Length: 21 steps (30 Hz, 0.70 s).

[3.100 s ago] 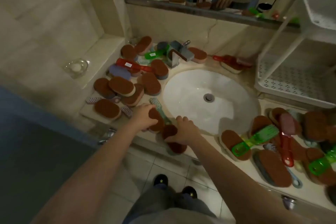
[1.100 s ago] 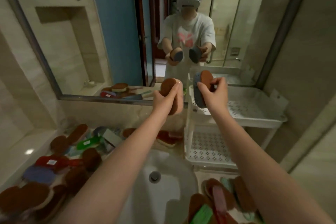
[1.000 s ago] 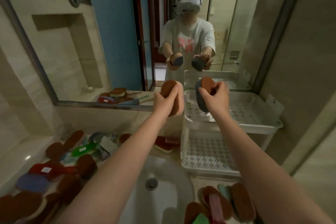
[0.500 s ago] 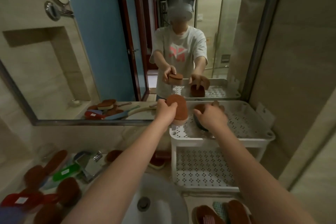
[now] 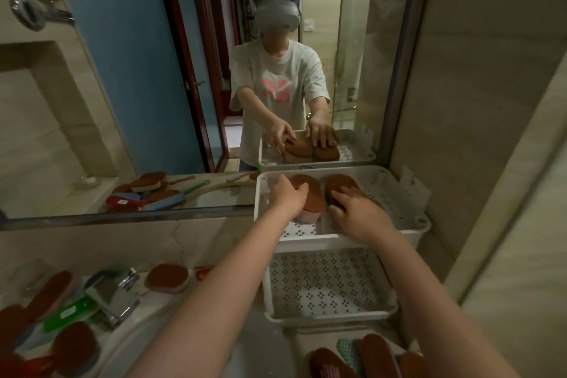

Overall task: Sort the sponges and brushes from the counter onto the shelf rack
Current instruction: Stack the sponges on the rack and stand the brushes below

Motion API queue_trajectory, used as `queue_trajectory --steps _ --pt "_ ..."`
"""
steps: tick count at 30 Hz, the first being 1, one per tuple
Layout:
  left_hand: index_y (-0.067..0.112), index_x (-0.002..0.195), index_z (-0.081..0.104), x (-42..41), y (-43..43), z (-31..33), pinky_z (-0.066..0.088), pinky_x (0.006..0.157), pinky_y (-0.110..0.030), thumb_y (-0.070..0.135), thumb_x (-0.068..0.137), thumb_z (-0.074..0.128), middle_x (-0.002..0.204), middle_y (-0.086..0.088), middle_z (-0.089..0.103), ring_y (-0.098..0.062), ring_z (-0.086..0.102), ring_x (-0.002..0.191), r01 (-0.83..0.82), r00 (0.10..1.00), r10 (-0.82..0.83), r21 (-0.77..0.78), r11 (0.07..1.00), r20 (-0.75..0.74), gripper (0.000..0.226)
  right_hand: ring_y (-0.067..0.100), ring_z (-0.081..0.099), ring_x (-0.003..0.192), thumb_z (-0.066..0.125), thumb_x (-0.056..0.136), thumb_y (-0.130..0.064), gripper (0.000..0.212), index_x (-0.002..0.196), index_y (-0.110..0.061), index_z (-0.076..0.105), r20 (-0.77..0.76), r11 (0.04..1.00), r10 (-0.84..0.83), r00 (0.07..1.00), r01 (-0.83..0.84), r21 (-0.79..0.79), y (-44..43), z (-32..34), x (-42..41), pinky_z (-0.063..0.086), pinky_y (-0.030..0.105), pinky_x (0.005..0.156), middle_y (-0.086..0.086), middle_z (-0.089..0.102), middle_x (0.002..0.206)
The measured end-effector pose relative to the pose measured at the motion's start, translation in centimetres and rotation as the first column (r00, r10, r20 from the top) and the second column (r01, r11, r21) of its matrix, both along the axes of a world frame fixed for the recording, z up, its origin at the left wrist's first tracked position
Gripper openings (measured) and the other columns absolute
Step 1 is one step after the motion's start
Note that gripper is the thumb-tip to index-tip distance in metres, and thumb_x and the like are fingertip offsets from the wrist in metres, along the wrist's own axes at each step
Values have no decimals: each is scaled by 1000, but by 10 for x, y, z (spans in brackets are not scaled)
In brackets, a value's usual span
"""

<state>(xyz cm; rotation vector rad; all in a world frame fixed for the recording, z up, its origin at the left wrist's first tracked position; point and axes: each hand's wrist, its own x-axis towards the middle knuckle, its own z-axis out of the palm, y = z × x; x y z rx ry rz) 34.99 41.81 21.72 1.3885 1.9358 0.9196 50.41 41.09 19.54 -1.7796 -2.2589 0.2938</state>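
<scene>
Both sponges (image 5: pixel 313 197) now in tray (image 5: pixel 399 204), half under fingers (image 5: pixel 343 194).

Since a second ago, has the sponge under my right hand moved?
Yes. The sponge has gone down: it was held above the top tray and now lies in it under the right hand.

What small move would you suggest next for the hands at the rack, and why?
Probably let go and lift both hands out: the left sponge, gripped by the left hand, and the right sponge, under the right hand, already lie side by side in the top tray.
</scene>
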Motion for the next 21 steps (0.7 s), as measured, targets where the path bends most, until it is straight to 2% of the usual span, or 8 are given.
queue_trajectory --steps 3,7,9,11,13,17,21 --pt "10 141 28 1 -9 -5 41 98 -37 36 92 53 147 -12 33 -30 42 129 76 995 -73 34 997 -69 61 21 26 142 40 95 -44 53 145 -26 35 -53 996 -33 998 37 80 -4 -2 -2 28 46 113 1 31 154" --pt "18 132 42 -11 -22 -6 41 91 -31 39 85 59 137 -5 39 -23 45 121 184 944 -145 106 977 -297 54 19 41 133 42 95 -37 48 141 -22 43 -105 961 -33 994 60 271 -16 -2 -1 36 39 108 0 44 146" --pt "19 131 47 -12 -25 -6 45 89 -29 37 85 59 135 -3 42 -21 48 115 238 932 -206 74 969 -299 51 18 43 132 38 97 -39 45 139 -23 46 -66 970 -3 998 20 243 -15 -3 0 40 36 104 -2 46 145" --pt "19 135 46 -9 -23 -7 47 93 -34 35 84 61 138 -4 44 -21 50 116 278 931 -262 30 960 -256 55 19 43 131 34 98 -43 44 134 -24 51 -26 985 5 1000 0 170 -10 -3 2 41 37 102 -1 47 144" --pt "19 138 42 -1 -20 -9 46 96 -33 35 85 61 141 -4 42 -20 49 119 316 928 -306 12 949 -214 58 22 40 134 33 99 -44 45 132 -22 53 -26 994 6 1000 -3 112 -5 -1 8 36 39 107 3 46 145" --pt "21 144 33 19 -11 -8 40 90 -27 33 91 53 148 -4 32 -21 44 124 377 917 -376 -23 926 -132 58 25 34 137 33 100 -41 45 134 -16 52 -75 998 -22 997 26 52 3 2 27 28 38 112 9 41 147" --pt "22 146 31 38 -2 -7 30 107 -34 23 97 36 151 -9 27 -27 32 136 409 893 -415 -71 910 -175 49 21 28 141 29 100 -44 49 137 -20 49 -115 997 -79 990 79 -4 11 5 45 24 36 114 5 36 151"
